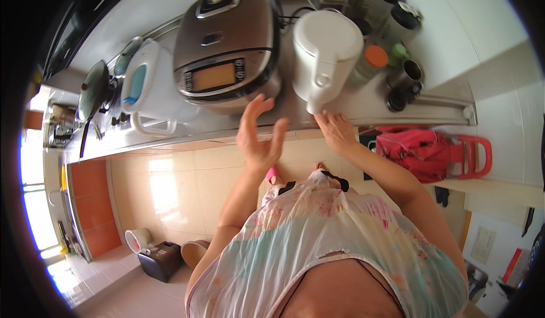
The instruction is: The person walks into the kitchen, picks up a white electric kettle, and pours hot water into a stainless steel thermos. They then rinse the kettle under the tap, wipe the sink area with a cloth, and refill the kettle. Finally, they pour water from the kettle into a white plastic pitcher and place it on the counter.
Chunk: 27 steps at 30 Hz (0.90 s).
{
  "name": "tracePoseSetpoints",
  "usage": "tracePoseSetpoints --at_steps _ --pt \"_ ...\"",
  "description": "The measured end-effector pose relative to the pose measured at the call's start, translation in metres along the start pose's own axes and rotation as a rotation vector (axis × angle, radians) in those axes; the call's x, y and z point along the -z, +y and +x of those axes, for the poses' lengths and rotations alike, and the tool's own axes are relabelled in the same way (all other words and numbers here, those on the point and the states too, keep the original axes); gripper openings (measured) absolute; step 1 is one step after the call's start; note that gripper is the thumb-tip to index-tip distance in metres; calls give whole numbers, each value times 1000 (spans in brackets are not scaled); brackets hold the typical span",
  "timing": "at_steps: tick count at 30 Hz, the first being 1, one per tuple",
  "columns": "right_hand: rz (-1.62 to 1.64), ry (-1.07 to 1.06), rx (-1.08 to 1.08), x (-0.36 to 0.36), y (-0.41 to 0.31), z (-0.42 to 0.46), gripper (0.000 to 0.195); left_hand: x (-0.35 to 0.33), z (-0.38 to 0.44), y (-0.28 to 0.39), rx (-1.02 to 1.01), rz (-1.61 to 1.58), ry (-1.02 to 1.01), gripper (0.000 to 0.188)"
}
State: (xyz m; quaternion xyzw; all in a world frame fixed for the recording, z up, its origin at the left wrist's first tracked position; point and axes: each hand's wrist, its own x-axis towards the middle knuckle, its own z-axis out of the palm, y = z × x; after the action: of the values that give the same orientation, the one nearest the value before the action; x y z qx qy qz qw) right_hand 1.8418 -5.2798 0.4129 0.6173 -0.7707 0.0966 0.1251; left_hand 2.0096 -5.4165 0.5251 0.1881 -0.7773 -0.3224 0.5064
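My left hand [260,132] is raised in front of the rice cooker [228,47], thumb and fingers apart, with nothing in it. The cooker is brown and silver, its lid down and its display facing me. To its right, a white electric kettle [327,41] stands upright on the metal countertop [370,115], its lid on and its handle pointing towards me. My right hand [336,131] is at the counter's front edge, fingers extended just beside the lower end of the kettle's handle. Whether the fingertips touch the handle is unclear.
Left of the cooker are a white plastic pitcher [168,79] and a lidded pan [93,89] on the stove. Right of the kettle stand an orange-capped jar [374,57], black-lidded glass jars [389,30] and a metal cup [409,72]. A red folding trolley bag [415,154] stands below the counter.
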Motion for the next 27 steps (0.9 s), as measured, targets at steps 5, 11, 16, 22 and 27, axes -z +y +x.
tracePoseSetpoints --at_steps 5,11,16,22,27 --pt "51 -64 138 39 -27 9 47 142 23 -49 -60 638 431 54" --pt "164 -135 265 20 -75 20 47 228 61 -102 476 220 370 50" --pt "260 -125 179 15 -100 35 45 223 82 -127 637 -351 215 28" --pt "290 -45 216 13 -114 51 39 232 66 -118 605 -311 442 24" --pt "444 -145 277 -13 -143 78 18 284 23 -51 494 -406 526 22"
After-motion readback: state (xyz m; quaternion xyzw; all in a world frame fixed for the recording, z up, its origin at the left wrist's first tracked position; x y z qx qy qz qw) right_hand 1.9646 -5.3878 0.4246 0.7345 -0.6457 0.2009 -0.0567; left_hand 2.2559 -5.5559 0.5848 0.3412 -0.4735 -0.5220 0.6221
